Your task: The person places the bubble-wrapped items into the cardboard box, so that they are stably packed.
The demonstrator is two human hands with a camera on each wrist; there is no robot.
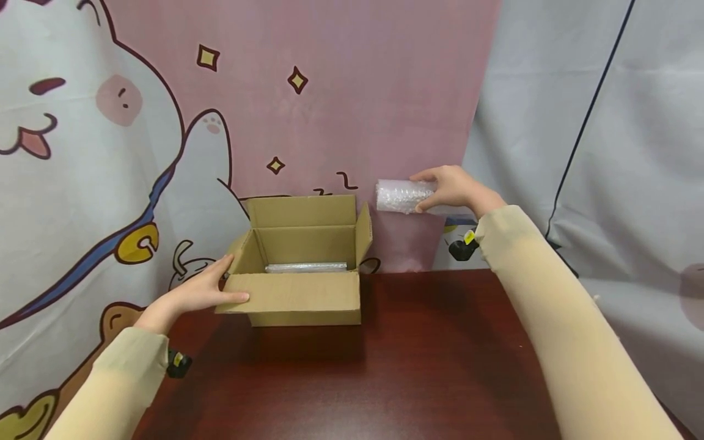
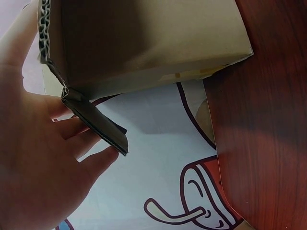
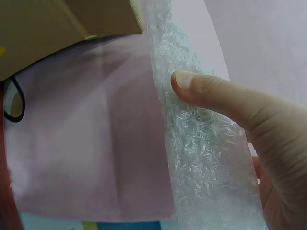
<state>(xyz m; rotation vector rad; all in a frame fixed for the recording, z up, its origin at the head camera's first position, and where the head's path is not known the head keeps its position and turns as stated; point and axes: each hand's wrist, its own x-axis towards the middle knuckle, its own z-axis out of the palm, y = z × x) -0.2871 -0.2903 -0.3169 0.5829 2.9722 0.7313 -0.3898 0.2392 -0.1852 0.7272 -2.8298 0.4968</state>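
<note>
An open cardboard box (image 1: 305, 318) stands on the table with its flaps spread. My left hand (image 1: 200, 290) holds it at the near left corner, thumb over the front flap (image 1: 297, 292) and fingers at the left flap. In the left wrist view, the fingers of the left hand (image 2: 45, 158) reach around a flap (image 2: 98, 122). To the right of the box and above the table, my right hand (image 1: 453, 188) grips a bubble-wrapped item (image 1: 398, 195), roughly cylindrical. The right thumb presses on the bubble wrap (image 3: 196, 158) in the right wrist view; what it covers is unclear. Inside the box shows a shiny clear-wrapped edge (image 1: 306, 267).
The dark red wooden table (image 1: 440, 366) runs under the box and towards me. Right behind it hangs a pink and white cartoon-printed cloth (image 1: 330, 110), with a grey-white curtain (image 1: 632, 153) at the right. A small black wrist device (image 1: 463, 247) sits under the right sleeve.
</note>
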